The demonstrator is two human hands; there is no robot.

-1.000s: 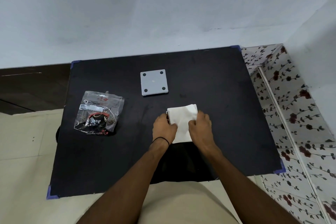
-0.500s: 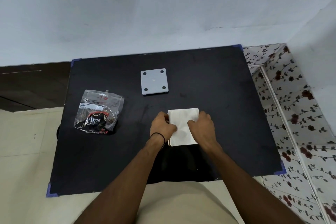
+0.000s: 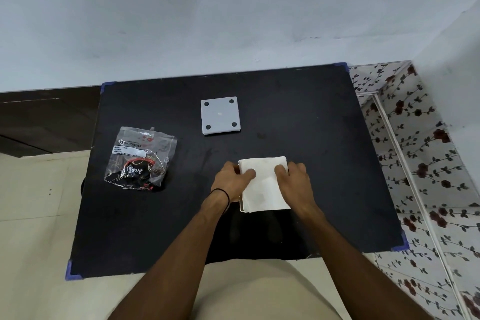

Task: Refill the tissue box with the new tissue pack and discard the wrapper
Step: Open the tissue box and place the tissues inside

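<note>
A white stack of tissues (image 3: pixel 265 184) lies on the black table (image 3: pixel 311 163), near its front middle. My left hand (image 3: pixel 230 180) grips the stack's left side, thumb on top. My right hand (image 3: pixel 294 179) holds its right side, fingers pressing the top. A thin pale rim of the tissue box (image 3: pixel 242 206) peeks out under the stack's near left corner; most of the box is hidden. The grey square lid (image 3: pixel 220 115) with four black feet lies upside down farther back. The empty clear plastic wrapper (image 3: pixel 141 158) with red and black print lies at the left.
A pale wall stands right behind the table. Floral-patterned tiles (image 3: pixel 428 163) run along the right side. Blue corner guards (image 3: pixel 72 271) mark the table's corners. My lap is just below the table's front edge.
The tissue stack has flattened and shows more surface between my hands. Both hands slid slightly outward and toward the stack's far half.
</note>
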